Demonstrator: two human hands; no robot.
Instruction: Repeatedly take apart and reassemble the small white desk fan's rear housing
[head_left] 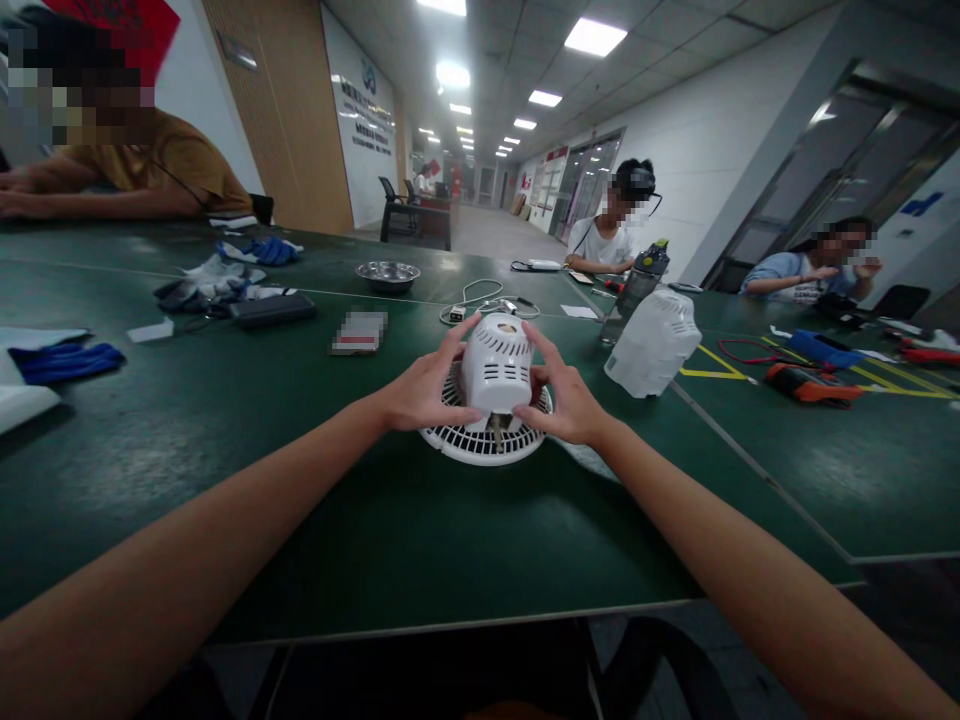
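A white fan motor housing [496, 366] with vent slots stands on a round white fan grille [480, 444] lying flat on the green table [300, 480]. My left hand [427, 385] grips the housing from the left, fingers wrapped round it. From the right, my right hand [564, 392] grips it too, thumb and fingers pressed against its side. A short metal shaft shows under the housing, between my hands.
A second white plastic housing [654, 342] lies to the right, beside a water bottle [639, 285]. Behind are a steel bowl [387, 274], cables [484, 303], a small box [358, 332], blue gloves [64, 360] and orange tools [814, 385]. Three other people sit around the tables.
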